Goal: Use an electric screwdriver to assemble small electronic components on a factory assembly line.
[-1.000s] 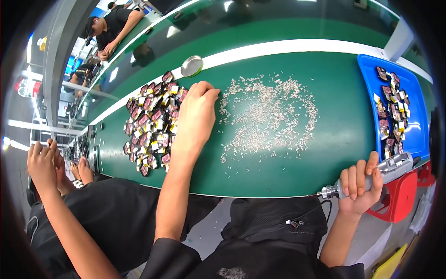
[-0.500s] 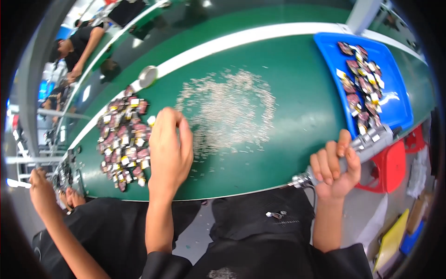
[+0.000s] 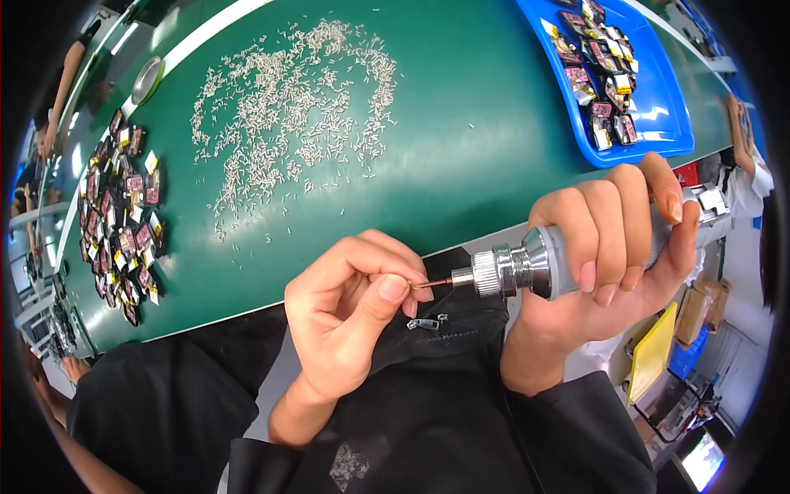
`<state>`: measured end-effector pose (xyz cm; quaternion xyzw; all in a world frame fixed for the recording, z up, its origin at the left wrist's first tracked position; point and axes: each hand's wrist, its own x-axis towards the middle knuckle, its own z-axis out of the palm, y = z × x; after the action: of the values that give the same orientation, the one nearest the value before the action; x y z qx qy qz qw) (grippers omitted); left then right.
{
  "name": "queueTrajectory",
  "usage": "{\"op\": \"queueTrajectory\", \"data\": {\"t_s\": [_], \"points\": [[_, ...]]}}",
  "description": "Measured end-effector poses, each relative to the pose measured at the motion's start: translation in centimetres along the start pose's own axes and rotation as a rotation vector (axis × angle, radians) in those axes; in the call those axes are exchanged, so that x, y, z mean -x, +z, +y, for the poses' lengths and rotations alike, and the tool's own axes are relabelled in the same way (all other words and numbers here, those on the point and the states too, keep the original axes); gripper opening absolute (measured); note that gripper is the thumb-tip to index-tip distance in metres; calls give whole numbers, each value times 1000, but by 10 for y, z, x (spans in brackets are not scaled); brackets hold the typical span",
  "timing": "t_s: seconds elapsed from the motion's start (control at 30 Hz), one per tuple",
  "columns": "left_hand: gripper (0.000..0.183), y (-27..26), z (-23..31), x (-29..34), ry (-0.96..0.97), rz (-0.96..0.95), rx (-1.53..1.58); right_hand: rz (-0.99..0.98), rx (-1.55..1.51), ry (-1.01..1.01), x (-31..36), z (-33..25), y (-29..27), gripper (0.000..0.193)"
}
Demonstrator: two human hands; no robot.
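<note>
My right hand (image 3: 605,247) is wrapped round a grey electric screwdriver (image 3: 564,262) with a silver knurled collar, held level above my lap. Its thin copper-coloured bit (image 3: 436,283) points left. At the bit's tip my left hand (image 3: 354,305) is closed in a pinch, thumb against forefinger, on what looks like a small screw, mostly hidden by the fingertips. Beyond the hands, many tiny silver screws (image 3: 304,123) lie scattered over the green table (image 3: 461,181). To their left is a pile of small black parts (image 3: 123,222) with pinkish faces and white and yellow tabs.
A blue tray (image 3: 666,123) at the far right holds several of the same black parts. A round metal dish (image 3: 148,80) stands by the white strip at the far left. A yellow board (image 3: 652,350) and cardboard boxes are at the right. Other people sit nearby.
My left hand has left the table beside the screws and come back to the screwdriver's bit. The screwdriver has swung inward, now level in my right hand. The view has shifted to the right.
</note>
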<state>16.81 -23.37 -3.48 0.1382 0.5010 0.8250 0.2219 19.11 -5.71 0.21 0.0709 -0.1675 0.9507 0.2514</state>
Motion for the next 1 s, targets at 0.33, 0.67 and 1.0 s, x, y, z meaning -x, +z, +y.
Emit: {"op": "queueTrajectory", "data": {"t_s": [0.33,0.67,1.0], "points": [[9,-3,-3,3,16,-26,62,29,-8,-30,5,4,2,20],[6,-5,-5,0,12,-14,34,17,25,-41,3,6,0,19],[8,6,-4,-12,408,11,-669,-63,248,-85,1,-3,2,18]]}}
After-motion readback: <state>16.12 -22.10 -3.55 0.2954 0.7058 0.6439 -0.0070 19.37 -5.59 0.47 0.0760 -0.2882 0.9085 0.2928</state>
